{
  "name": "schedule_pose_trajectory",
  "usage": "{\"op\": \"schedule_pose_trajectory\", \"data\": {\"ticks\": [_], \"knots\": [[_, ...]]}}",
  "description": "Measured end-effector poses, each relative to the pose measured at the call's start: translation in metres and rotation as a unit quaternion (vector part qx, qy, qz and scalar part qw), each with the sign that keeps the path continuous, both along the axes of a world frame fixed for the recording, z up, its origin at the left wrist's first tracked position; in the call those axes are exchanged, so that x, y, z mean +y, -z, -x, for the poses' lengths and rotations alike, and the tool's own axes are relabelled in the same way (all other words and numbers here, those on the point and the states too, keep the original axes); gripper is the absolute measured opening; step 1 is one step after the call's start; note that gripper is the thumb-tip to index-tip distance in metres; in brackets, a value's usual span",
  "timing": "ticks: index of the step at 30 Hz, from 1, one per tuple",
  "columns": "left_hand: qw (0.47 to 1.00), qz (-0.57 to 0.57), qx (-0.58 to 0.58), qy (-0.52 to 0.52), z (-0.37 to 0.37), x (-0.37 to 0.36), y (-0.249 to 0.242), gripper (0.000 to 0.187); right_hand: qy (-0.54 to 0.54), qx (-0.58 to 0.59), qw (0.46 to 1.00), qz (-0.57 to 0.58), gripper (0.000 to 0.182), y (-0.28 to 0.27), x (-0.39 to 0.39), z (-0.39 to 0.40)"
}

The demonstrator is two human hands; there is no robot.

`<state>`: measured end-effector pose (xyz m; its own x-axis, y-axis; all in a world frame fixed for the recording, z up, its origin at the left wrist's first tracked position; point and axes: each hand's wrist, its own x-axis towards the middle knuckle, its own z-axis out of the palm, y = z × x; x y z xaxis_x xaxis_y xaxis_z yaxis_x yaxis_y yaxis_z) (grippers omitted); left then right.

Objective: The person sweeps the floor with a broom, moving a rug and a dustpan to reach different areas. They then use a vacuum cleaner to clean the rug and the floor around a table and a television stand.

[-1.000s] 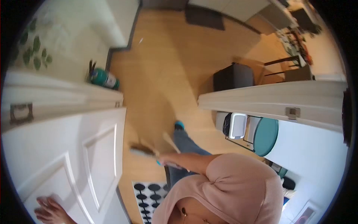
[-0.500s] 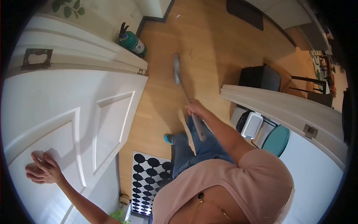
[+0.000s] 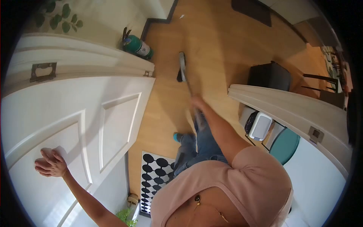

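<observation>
My left hand [image 3: 51, 163] lies with fingers spread against the white panelled door [image 3: 121, 125]. My right hand [image 3: 197, 101], a little blurred, is wrapped round the handle of a broom [image 3: 182, 65]. Its grey head with dark bristles rests on the wood floor [image 3: 166, 98], beyond the doorway. The handle's near end passes in front of my jeans and is smeared by motion.
A green fire extinguisher [image 3: 138, 46] stands by the wall past the door. On the right are the door frame [image 3: 280, 106], a black box [image 3: 269, 76], a white-lidded bin [image 3: 261, 126] and a teal round seat [image 3: 285, 145]. A black-and-white dotted mat [image 3: 146, 178] lies near my feet.
The broom head has turned, so its dark bristles now show. My right hand has shifted slightly up and right in view. My left hand still rests on the door.
</observation>
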<state>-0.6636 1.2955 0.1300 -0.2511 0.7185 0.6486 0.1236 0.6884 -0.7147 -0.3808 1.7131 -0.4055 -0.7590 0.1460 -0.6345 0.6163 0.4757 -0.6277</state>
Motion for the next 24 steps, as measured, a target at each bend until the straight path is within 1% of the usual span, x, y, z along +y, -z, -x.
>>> {"op": "schedule_pose_trajectory", "data": {"ticks": [1,2,3,6,8,10,11,12,13,14,16,17,19,21,23,24], "knots": [[1.000,-0.005,-0.007,0.004,-0.001,0.004,0.000,0.048,0.065,-0.024,0.997,0.017,0.014,-0.045,-0.005,-0.010],[1.000,-0.009,-0.013,0.007,-0.003,0.005,0.000,0.048,0.134,-0.043,0.990,0.032,0.013,-0.101,-0.010,-0.018],[1.000,-0.010,-0.020,0.009,-0.006,0.006,-0.001,0.048,0.184,-0.124,0.970,0.100,0.015,-0.130,-0.007,-0.024],[0.998,-0.021,-0.056,0.008,-0.014,0.012,-0.006,0.048,0.084,-0.140,0.971,0.174,0.013,-0.113,0.037,-0.050],[0.995,-0.032,-0.097,0.002,-0.026,0.024,-0.010,0.049,0.095,-0.082,0.972,0.197,0.012,-0.087,0.072,-0.073],[0.991,-0.056,-0.119,0.006,-0.038,0.044,-0.008,0.051,0.092,-0.226,0.966,0.081,0.022,-0.004,0.108,-0.094],[0.989,-0.076,-0.124,0.012,-0.047,0.059,-0.002,0.052,0.153,-0.214,0.964,0.033,0.023,-0.031,0.114,-0.091],[0.984,-0.082,-0.157,0.032,-0.059,0.078,0.004,0.054,0.215,-0.205,0.955,-0.014,0.024,-0.084,0.119,-0.089],[0.979,-0.082,-0.180,0.040,-0.068,0.091,0.017,0.053,0.275,-0.197,0.939,-0.063,0.025,-0.123,0.119,-0.090],[0.972,-0.085,-0.213,0.052,-0.078,0.106,0.031,0.053,0.221,-0.161,0.959,-0.068,0.029,-0.125,0.118,-0.097],[0.950,-0.069,-0.280,0.123,-0.096,0.137,0.057,0.052,0.203,-0.111,0.971,-0.067,0.031,-0.157,0.106,-0.120],[0.940,-0.060,-0.312,0.122,-0.103,0.147,0.073,0.051,0.191,-0.087,0.976,-0.065,0.032,-0.171,0.095,-0.132],[0.915,-0.064,-0.383,0.112,-0.109,0.170,0.095,0.050,0.150,-0.072,0.982,-0.089,0.028,-0.174,0.082,-0.170],[0.878,-0.108,-0.445,0.142,-0.103,0.191,0.111,0.046,0.146,-0.172,0.971,0.075,0.027,-0.199,0.083,-0.189],[0.849,-0.127,-0.495,0.132,-0.089,0.207,0.123,0.045,0.040,-0.218,0.974,0.055,0.029,-0.176,0.093,-0.192],[0.842,-0.116,-0.509,0.136,-0.079,0.216,0.124,0.045,0.051,-0.236,0.969,0.043,0.030,-0.165,0.100,-0.185]]}}
